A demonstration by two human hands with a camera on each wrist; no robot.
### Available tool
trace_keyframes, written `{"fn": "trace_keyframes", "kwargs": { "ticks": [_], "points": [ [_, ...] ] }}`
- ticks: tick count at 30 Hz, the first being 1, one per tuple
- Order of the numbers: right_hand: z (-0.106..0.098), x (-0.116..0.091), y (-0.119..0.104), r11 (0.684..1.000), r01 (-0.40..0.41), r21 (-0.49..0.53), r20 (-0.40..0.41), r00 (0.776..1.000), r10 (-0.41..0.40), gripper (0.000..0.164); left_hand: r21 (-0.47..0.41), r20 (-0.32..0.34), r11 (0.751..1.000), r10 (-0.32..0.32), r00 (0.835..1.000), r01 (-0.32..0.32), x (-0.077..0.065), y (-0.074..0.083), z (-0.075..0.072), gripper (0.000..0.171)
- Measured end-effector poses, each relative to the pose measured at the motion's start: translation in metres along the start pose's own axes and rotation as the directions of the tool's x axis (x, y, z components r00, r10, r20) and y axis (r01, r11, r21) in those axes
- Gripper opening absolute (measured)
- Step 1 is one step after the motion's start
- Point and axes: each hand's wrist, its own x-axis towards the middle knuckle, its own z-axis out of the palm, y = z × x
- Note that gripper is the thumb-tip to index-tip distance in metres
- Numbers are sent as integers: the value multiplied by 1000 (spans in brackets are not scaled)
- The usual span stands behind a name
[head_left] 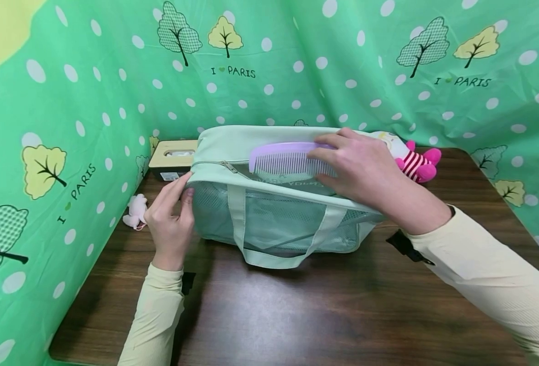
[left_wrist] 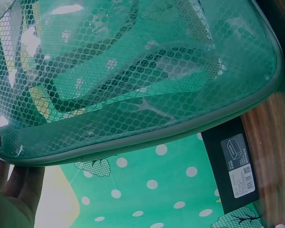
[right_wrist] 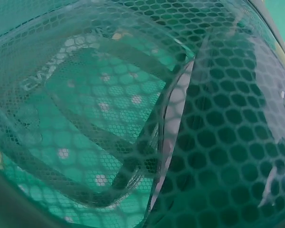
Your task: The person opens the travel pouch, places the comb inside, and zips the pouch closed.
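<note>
A pale green mesh toiletry bag (head_left: 269, 216) stands on the table with its top zip undone. My left hand (head_left: 171, 218) pinches the bag's upper left corner between thumb and fingers. Fingers (left_wrist: 26, 185) of that hand show at the lower left in the left wrist view, beside the bag's mesh end. Over the bag's opening, my right hand (head_left: 361, 165) grips a light purple comb (head_left: 280, 151) by its right end, teeth downward. The zip pull (head_left: 229, 166) lies near the left end of the opening. In the right wrist view, mesh (right_wrist: 228, 118) fills the picture and hides the hand.
Behind the bag's left end is a tissue box (head_left: 173, 158) with a wood-coloured top. A small pale pink toy (head_left: 136, 211) lies left of my left hand. A plush doll (head_left: 416, 157) with striped clothing lies behind my right hand. Green curtain (head_left: 269, 66) surrounds the table (head_left: 269, 315).
</note>
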Motion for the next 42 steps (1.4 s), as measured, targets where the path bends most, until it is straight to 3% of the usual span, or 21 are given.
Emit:
{"fn": "trace_keyframes", "kwargs": {
  "ticks": [11, 17, 22, 28, 33, 42],
  "points": [
    [1, -3, 1, 1000, -21, 12, -55, 998, 22, 34, -3, -2, 1000, 5, 1000, -5, 0, 0, 0, 24],
    [-8, -2, 3, 1000, -15, -15, -6, 1000, 15, 33, -4, 1, 1000, 2, 1000, -2, 0, -1, 0, 24],
    [-21, 6, 8, 999, -36, -36, 95, 995, 40, 33, 7, 5, 1000, 0, 1000, 0, 0, 0, -1, 24],
    [-34, 26, 14, 996, -80, 34, 256, 964, 68, 33, 17, 1, 1000, 1, 1000, -1, 1, 1, -1, 22],
    [-37, 48, 16, 990, -72, 124, 354, 935, 23, 29, 24, -9, 1000, 3, 1000, -3, 3, 3, 1, 20],
    [-21, 90, 1, 979, -40, 200, 491, 869, -65, 29, 21, -26, 1000, 15, 1000, -14, 3, 4, 2, 18]
  ]
}}
